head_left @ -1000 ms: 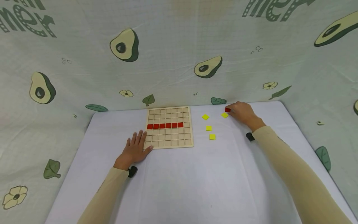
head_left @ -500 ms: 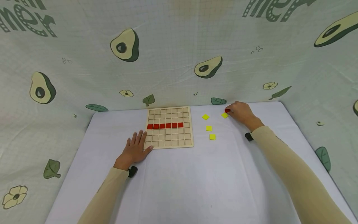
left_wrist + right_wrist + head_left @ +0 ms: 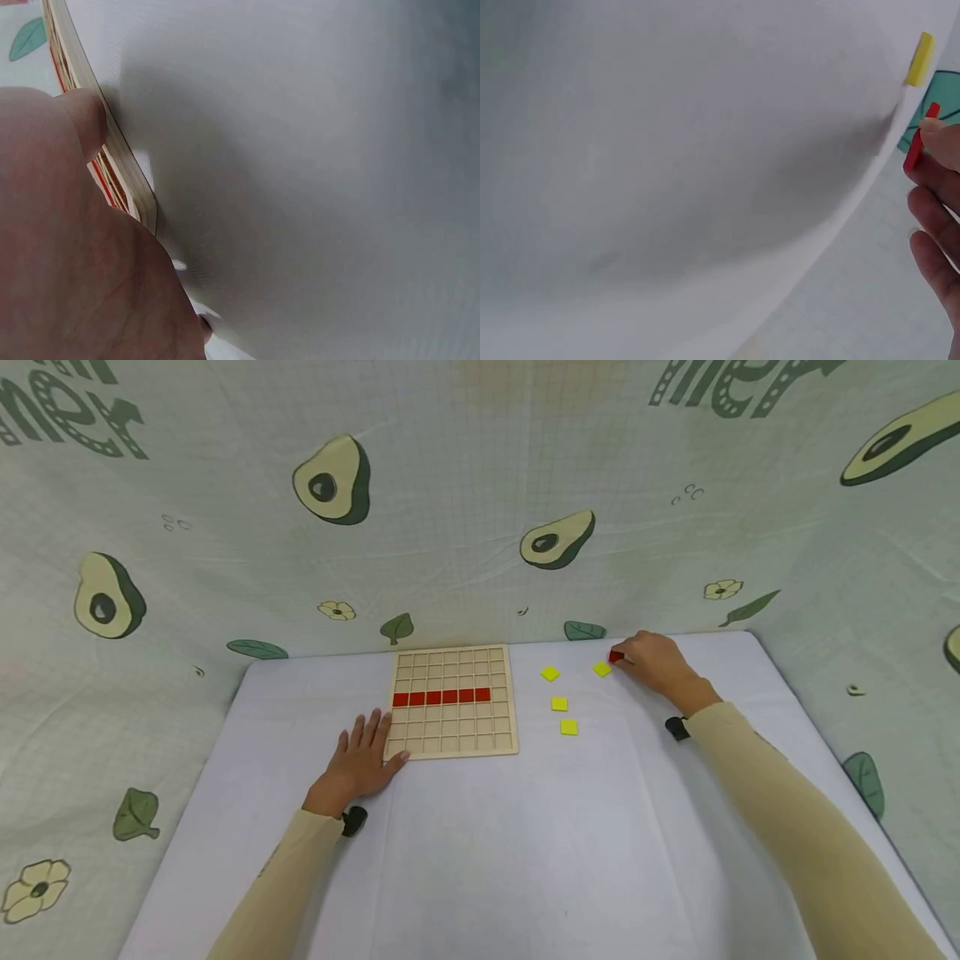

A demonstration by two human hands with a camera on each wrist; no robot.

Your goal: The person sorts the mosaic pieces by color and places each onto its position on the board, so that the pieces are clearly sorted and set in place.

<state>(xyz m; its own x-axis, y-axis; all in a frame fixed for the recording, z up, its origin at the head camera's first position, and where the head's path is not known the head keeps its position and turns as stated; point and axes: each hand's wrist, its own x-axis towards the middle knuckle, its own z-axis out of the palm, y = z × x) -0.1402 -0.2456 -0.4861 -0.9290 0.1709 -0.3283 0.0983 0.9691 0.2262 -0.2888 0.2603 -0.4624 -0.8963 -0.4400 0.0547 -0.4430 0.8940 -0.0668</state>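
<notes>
A square wooden grid board (image 3: pixel 453 735) lies flat toward the back of the table, with a row of red square tiles (image 3: pixel 433 697) across its middle. My left hand (image 3: pixel 356 770) lies with fingers spread at the board's lower-left corner. Its thumb rests on the board's near edge, and the left wrist view shows that thumb against the wooden rim (image 3: pixel 135 180). Off to the right, my right hand (image 3: pixel 658 665) pinches a red tile (image 3: pixel 616 656) between thumb and fingers. In the right wrist view, the pinched tile appears edge-on, above the table surface.
Several yellow tiles lie loose between the board and my right hand; one yellow tile (image 3: pixel 602 669) is closest to that hand. The white table (image 3: pixel 480 860) meets a printed cloth backdrop (image 3: pixel 450 560) along its back edge.
My right hand, holding the red tile, has shifted slightly to the right over the last half second. My left hand keeps its place on the board, and the tiles on the table stay put.
</notes>
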